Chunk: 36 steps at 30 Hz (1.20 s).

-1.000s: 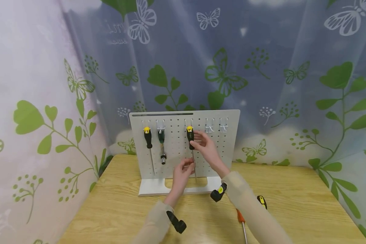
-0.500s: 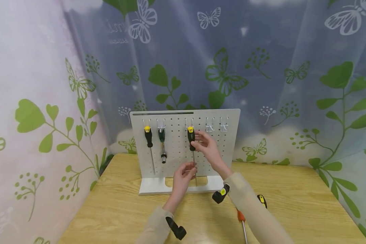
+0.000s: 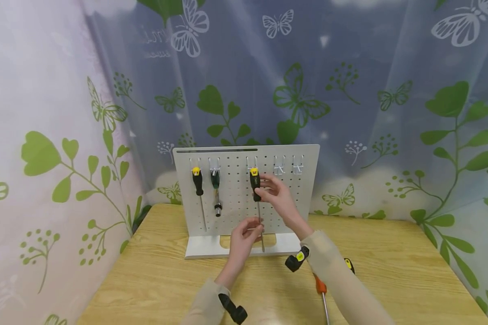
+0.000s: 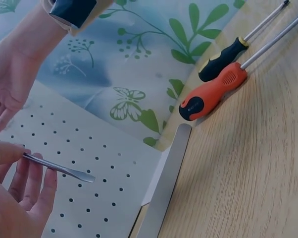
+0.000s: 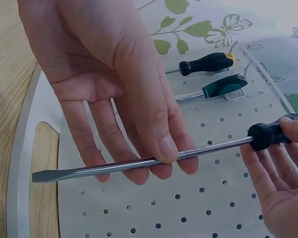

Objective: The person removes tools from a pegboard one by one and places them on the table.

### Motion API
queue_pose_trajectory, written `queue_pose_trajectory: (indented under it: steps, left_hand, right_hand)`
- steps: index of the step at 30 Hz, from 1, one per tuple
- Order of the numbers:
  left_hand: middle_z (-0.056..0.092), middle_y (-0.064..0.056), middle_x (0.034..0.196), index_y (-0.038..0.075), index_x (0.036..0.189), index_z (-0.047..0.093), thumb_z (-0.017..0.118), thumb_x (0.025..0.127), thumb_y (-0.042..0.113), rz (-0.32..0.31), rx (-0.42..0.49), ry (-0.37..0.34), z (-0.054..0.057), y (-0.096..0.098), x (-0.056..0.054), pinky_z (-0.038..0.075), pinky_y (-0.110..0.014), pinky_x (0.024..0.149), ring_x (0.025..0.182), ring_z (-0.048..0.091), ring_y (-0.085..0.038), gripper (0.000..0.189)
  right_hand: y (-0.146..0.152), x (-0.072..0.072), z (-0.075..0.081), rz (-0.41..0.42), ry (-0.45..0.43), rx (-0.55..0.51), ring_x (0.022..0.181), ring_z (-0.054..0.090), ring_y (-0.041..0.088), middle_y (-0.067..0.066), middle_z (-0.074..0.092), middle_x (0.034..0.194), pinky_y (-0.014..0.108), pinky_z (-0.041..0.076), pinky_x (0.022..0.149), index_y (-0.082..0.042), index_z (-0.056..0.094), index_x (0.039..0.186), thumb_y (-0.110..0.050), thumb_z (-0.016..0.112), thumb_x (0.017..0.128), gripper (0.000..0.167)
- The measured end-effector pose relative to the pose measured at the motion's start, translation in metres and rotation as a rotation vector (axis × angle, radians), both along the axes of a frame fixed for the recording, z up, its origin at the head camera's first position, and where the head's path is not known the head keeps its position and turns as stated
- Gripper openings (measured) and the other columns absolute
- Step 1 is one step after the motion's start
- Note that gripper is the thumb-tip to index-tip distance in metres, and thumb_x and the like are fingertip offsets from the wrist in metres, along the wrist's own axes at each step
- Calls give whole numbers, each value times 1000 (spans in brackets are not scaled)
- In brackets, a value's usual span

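Note:
A flat-tipped screwdriver (image 3: 255,186) with a black handle and yellow end is upright in front of the white pegboard (image 3: 236,198). Its yellow end is at a metal hook; whether it hangs on it I cannot tell. My right hand (image 3: 279,198) holds the handle from the right, thumb in front. Lower down, my left hand (image 3: 242,235) pinches the steel shaft (image 5: 213,148) between thumb and fingers. The bare flat tip (image 4: 83,175) sticks out past the left fingers in the left wrist view.
A black-and-yellow screwdriver (image 3: 198,183) and a green-handled driver (image 3: 215,179) hang on the board's left. Double hooks (image 3: 279,169) stand to the right. On the wooden table (image 3: 146,275) lie an orange screwdriver (image 4: 213,93) and a black-and-yellow one (image 4: 224,60).
My left hand has slid slightly down and the screwdriver's lower end has swung out from the board toward me. The right hand keeps its hold on the handle, shifting barely.

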<state>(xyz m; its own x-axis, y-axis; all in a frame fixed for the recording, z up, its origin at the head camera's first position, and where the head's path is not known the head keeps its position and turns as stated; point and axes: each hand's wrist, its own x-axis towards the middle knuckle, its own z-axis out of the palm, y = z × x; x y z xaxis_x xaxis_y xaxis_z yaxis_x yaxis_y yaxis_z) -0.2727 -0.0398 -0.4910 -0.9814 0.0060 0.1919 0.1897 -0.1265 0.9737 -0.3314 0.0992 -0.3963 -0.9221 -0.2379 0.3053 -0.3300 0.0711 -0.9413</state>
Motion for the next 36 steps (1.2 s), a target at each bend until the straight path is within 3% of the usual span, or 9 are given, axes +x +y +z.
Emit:
queue_pose_trajectory:
  steps: [10, 17, 31, 36]
  left_hand:
    - [68, -17, 114, -2, 122, 66, 68, 98, 11, -10, -8, -25, 3, -1, 10, 61, -29, 81, 90, 68, -11, 28]
    - [67, -19, 117, -1, 121, 66, 69, 97, 12, -36, -3, -17, 0, -1, 17, 61, -30, 83, 100, 69, -30, 27]
    - [67, -24, 118, -3, 120, 67, 69, 97, 12, -127, -45, -39, -6, 6, 37, 62, -31, 81, 90, 68, -13, 27]
    - [67, -20, 118, -3, 118, 67, 69, 97, 10, -177, -50, -64, -12, 11, 45, 62, -29, 78, 92, 68, -16, 25]
  right_hand:
    - [3, 8, 2, 31, 35, -15, 99, 71, 22, 25, 64, 127, 40, 61, 88, -4, 52, 142, -10, 66, 99, 46]
    - [9, 16, 0, 49, 47, -30, 95, 71, 16, 28, 63, 126, 33, 60, 86, -2, 51, 142, -8, 66, 98, 47]
    - [31, 30, -11, 11, 19, -15, 97, 69, 11, 27, 58, 133, 29, 58, 86, -8, 45, 150, -5, 67, 97, 58]
    - [42, 35, -20, 14, -2, 9, 97, 68, 9, 26, 56, 136, 29, 57, 87, -8, 43, 151, -6, 68, 96, 61]
